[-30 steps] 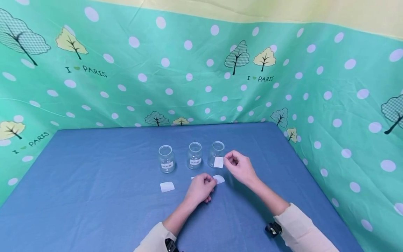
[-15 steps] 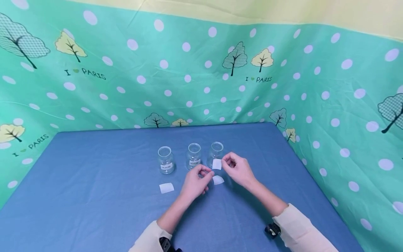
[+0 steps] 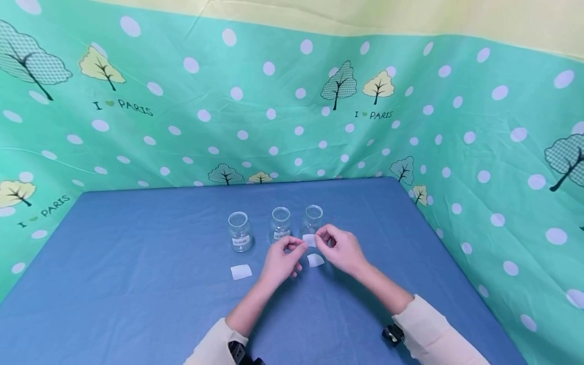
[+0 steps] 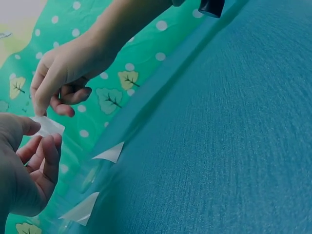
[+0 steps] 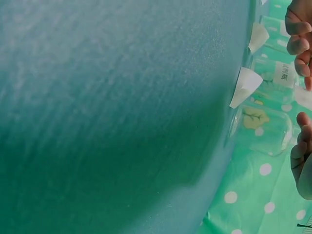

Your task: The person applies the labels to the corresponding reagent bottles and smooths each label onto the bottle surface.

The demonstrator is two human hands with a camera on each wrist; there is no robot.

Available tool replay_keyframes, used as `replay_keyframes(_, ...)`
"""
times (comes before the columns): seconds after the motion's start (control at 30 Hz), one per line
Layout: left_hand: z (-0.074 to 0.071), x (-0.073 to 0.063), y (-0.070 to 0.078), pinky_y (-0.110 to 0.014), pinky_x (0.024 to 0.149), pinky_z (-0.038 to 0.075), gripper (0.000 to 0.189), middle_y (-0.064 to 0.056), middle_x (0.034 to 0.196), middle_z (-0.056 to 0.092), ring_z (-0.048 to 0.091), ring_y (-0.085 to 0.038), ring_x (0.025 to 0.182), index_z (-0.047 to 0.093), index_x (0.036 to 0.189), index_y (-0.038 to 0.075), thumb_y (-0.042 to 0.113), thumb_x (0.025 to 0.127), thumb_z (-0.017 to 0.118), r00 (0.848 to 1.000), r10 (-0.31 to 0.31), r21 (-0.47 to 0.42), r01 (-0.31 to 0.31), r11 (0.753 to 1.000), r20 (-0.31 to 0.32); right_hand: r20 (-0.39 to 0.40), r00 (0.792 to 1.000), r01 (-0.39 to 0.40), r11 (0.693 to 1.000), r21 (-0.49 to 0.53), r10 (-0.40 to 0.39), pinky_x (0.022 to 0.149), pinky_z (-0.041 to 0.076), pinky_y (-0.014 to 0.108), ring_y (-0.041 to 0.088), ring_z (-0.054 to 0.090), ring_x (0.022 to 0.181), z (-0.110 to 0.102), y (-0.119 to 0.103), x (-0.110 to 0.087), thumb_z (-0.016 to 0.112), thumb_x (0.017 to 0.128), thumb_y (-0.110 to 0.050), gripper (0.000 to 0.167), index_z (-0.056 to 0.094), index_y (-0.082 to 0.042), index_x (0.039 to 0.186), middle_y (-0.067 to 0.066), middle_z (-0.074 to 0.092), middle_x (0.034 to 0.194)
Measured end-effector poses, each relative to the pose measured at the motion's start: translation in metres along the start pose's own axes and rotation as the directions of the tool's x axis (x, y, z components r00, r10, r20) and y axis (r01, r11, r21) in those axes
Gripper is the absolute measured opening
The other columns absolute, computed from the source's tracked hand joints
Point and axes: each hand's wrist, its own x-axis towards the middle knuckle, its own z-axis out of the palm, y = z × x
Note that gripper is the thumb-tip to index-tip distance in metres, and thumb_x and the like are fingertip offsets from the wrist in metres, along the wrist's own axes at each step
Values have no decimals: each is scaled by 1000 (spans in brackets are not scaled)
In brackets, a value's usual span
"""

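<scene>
A small white label (image 3: 309,240) is stretched between both hands, in front of the right-hand jar. My left hand (image 3: 279,262) pinches its left edge; the left wrist view shows the thumb and a finger of that hand (image 4: 31,165) on the label (image 4: 49,127). The other edge is pinched by the fingertips of my right hand (image 3: 344,248). Behind the hands, a clear glass jar (image 3: 313,215) stands open at the top, its lower front partly hidden. The middle jar (image 3: 280,219) and the left jar (image 3: 239,228) carry white printed labels.
A white paper piece (image 3: 241,272) lies before the left jar, another piece (image 3: 315,260) before the right one. Blue cloth (image 3: 150,284) covers the table. A green polka-dot curtain (image 3: 255,111) rises behind and at the sides.
My left hand has risen from the table beside the paper piece and come to the label's left edge. My right hand has drawn the label slightly left and tilted it flatter.
</scene>
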Motion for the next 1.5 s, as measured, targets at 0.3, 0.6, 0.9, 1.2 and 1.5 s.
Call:
replay_keyframes(0.3,-3,-14,29,-22,42,46,27,-21,85,64,55,-8,46,64,103,-5,18,90,61,998,-60,-97,58,994,-21,28,982,188,982,-34,-187,52,40,13,-1,46,55,3,2,-3,63,86,-13,3,65,-15,86,-8,56,66)
replay_keyframes(0.6,-4,-18,35,-19,43,46,26,-29,96,66,56,-5,47,65,104,-6,16,91,59,998,-65,-119,63,991,-16,89,965,256,961,-100,-248,53,41,12,8,52,55,5,3,-5,64,86,-16,4,65,-15,89,-7,59,69)
replay_keyframes(0.9,-4,-13,26,-19,43,46,25,-30,98,65,57,-6,49,65,105,-6,13,90,59,998,-63,-125,61,990,-11,141,961,259,954,-151,-238,52,39,12,5,50,54,7,0,-5,67,84,-17,10,66,-16,94,-7,60,70)
replay_keyframes(1.2,-3,-5,12,-20,40,45,24,-16,87,69,56,-7,47,65,104,-3,16,89,61,997,-75,-131,72,989,-14,135,978,179,972,-152,-159,51,39,13,3,49,55,2,-1,-8,66,86,-20,11,66,-18,97,-9,59,73)
replay_keyframes(1.5,-3,-3,14,-23,41,46,22,-11,85,68,56,-8,47,65,103,-2,15,90,61,998,-60,-91,59,994,-14,41,994,-106,993,53,104,50,40,20,6,46,54,0,10,-1,65,87,-17,4,67,-15,89,-6,60,70)
